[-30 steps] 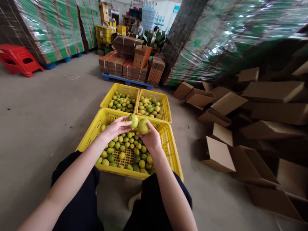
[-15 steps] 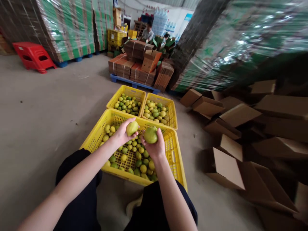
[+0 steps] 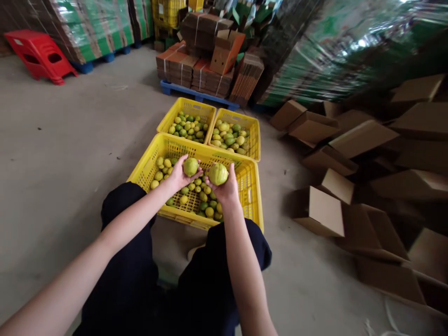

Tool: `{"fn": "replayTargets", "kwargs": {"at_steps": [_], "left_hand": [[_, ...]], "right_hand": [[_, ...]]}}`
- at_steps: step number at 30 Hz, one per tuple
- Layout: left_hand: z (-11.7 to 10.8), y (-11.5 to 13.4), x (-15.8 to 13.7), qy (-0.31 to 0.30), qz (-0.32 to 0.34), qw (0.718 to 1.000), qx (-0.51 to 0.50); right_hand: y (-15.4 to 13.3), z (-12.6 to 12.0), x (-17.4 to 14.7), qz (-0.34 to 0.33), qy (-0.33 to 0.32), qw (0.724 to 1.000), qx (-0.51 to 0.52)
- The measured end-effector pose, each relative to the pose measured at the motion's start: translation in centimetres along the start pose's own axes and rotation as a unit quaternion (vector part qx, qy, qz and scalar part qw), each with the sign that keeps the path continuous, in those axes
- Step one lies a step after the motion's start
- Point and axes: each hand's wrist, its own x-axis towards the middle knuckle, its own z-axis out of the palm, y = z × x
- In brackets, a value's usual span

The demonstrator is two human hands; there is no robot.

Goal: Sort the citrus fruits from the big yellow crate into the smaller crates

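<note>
Above the large yellow crate (image 3: 206, 150), my left hand (image 3: 179, 176) is closed around a yellow-green lemon (image 3: 191, 167). Close beside it, my right hand (image 3: 228, 189) grips a larger, paler green lemon (image 3: 218, 174) with ridged skin. The two fruits are held a short way apart. Loose green and yellow lemons (image 3: 184, 199) lie below in the crate, partly hidden by my hands and forearms. Between the fruits the crate's slatted bottom shows.
Two smaller yellow crates of lemons (image 3: 189, 125) stand against the far side. Behind them, flattened cartons (image 3: 175, 65) sit on a blue pallet (image 3: 199, 95). Open cardboard boxes (image 3: 325, 210) are heaped to the right. A red stool (image 3: 40, 53) stands at far left.
My view has tipped downward, so the crates and pallet sit higher in the picture. Both lemons stay in my hands and appear turned, showing different sides.
</note>
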Motion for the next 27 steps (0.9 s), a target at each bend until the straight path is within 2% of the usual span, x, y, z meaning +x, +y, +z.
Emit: {"fn": "replayTargets", "kwargs": {"at_steps": [4, 6, 10, 15, 19, 21, 23, 25, 27], "left_hand": [[0.1, 0.3, -1.0, -0.031, 0.012, 0.999, -0.024], [0.2, 0.4, -1.2, -0.053, -0.004, 0.998, -0.02], [0.3, 0.4, -1.0, -0.098, -0.039, 0.994, 0.033], [0.4, 0.3, -0.5, -0.105, -0.031, 0.992, 0.065], [0.1, 0.4, 0.0, -0.121, -0.016, 0.983, 0.136], [-0.1, 0.3, 0.2, -0.125, 0.028, 0.975, 0.183], [-0.3, 0.3, 0.3, -0.124, 0.107, 0.958, 0.235], [-0.4, 0.4, 0.1, -0.129, 0.201, 0.924, 0.299], [-0.5, 0.6, -0.2, -0.147, 0.27, 0.879, 0.363]], "right_hand": [[-0.4, 0.4, -0.6, -0.005, -0.02, 1.0, 0.017], [-0.5, 0.4, -0.7, 0.007, -0.014, 1.0, 0.016], [-0.3, 0.0, -0.5, 0.02, -0.014, 1.0, 0.003], [-0.1, 0.1, -0.3, 0.014, -0.015, 0.999, -0.025], [0.3, 0.1, 0.1, -0.017, -0.024, 0.999, -0.046], [0.6, 0.1, 0.3, -0.053, -0.019, 0.996, -0.068], [0.8, 0.0, 0.3, -0.122, 0.01, 0.988, -0.095], [0.8, 0.0, 0.0, -0.207, 0.036, 0.968, -0.136], [0.7, 0.0, -0.4, -0.272, 0.032, 0.943, -0.187]]}}
